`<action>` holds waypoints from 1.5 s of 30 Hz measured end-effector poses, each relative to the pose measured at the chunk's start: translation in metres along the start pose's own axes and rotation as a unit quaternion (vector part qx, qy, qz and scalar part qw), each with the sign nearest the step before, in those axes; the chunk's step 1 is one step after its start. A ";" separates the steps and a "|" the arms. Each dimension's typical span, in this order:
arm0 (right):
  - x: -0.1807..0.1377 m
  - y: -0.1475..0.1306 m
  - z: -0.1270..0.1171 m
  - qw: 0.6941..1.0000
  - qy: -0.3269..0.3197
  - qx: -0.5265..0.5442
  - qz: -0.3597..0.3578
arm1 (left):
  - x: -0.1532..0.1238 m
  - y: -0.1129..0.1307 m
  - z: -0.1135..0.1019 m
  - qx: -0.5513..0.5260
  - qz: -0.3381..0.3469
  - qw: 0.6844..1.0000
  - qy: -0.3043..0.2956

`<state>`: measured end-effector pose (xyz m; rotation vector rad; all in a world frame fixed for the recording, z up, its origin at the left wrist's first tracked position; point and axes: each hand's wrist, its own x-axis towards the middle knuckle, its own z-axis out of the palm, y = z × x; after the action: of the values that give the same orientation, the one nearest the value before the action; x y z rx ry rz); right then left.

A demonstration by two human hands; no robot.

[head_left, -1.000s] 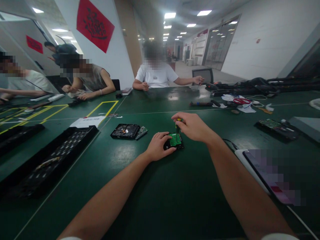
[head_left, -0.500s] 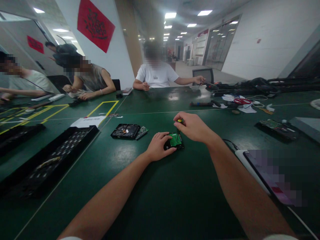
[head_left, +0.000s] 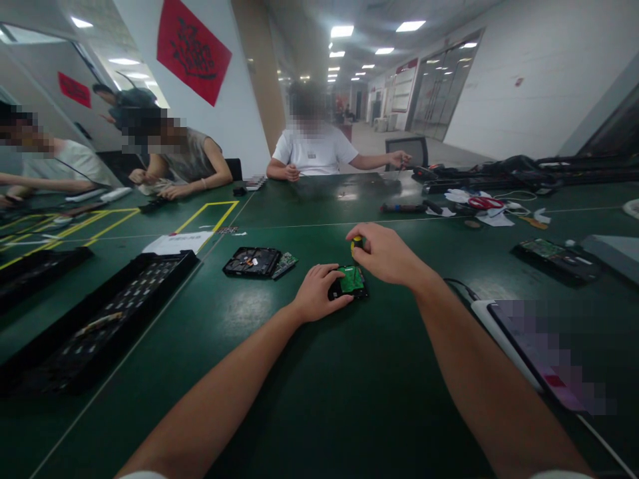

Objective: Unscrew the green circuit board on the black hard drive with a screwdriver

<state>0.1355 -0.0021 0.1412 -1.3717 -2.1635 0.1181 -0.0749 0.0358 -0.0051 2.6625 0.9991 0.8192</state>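
A black hard drive with a green circuit board (head_left: 352,280) lies on the green table in front of me. My left hand (head_left: 319,293) grips it from the left, thumb along its near edge and fingers over its far side. In my right hand (head_left: 382,253) is a screwdriver (head_left: 356,245) with a yellow and black handle, pinched between thumb and fingers. Its shaft points down onto the board; whether the tip sits in a screw is too small to tell. Left of my hands lie another opened hard drive (head_left: 251,261) and a loose circuit board (head_left: 285,263).
A long black tray (head_left: 100,326) stands at left, with a white paper (head_left: 174,242) behind it. On the right are a phone (head_left: 539,352), another drive (head_left: 554,259) and a grey box (head_left: 614,256). Several people sit around the table, one in a white shirt (head_left: 314,150) opposite.
The screwdriver's handle has tilted and turned slightly in my right hand, showing more of its side. My left hand and the hard drive have stayed put.
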 end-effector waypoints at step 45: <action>-0.001 0.001 -0.003 0.999 -0.003 0.027 0.042 | 0.000 0.004 -0.001 0.002 0.007 1.000 0.003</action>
<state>0.1380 -0.0035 0.1425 -1.4337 -2.0914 0.2122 -0.0734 0.0331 -0.0026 2.6755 0.9860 0.8297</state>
